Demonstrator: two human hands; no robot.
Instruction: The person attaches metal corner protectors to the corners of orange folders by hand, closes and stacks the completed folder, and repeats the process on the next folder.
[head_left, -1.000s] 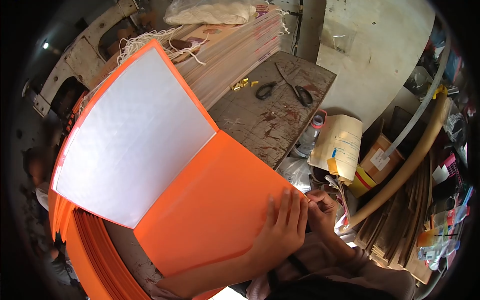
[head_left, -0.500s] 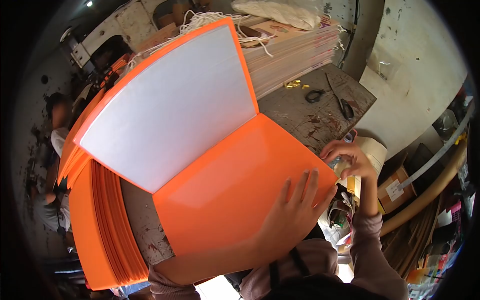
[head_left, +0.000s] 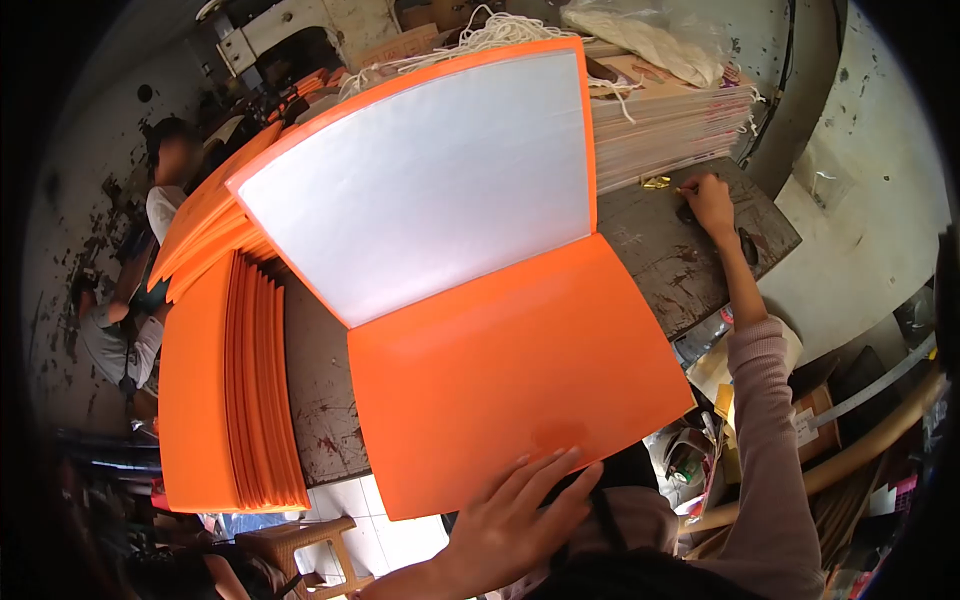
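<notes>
An orange folder lies open in front of me, its white inner panel [head_left: 430, 180] standing up and its orange panel [head_left: 510, 370] flat on the table. My left hand [head_left: 525, 515] rests with fingers spread on the near edge of the orange panel. Out at the far right of the table, my right hand [head_left: 710, 205] has its fingertips pinched at a small gold piece [head_left: 681, 191]. Beside it lie several more gold pieces [head_left: 656, 182]. The scissors [head_left: 748, 245] are partly covered by that hand and wrist.
Stacked orange folders [head_left: 200, 390] stand on the left. Behind the raised panel are a tall pile of bundled sheets [head_left: 670, 125], white cord [head_left: 500, 35] and a plastic bag [head_left: 650, 40]. Two people sit at far left; a brown stool [head_left: 300, 545] is below.
My right hand has left the folder's right corner and reached across to the gold pieces. My left hand has slid back toward the near edge. The view has shifted.
</notes>
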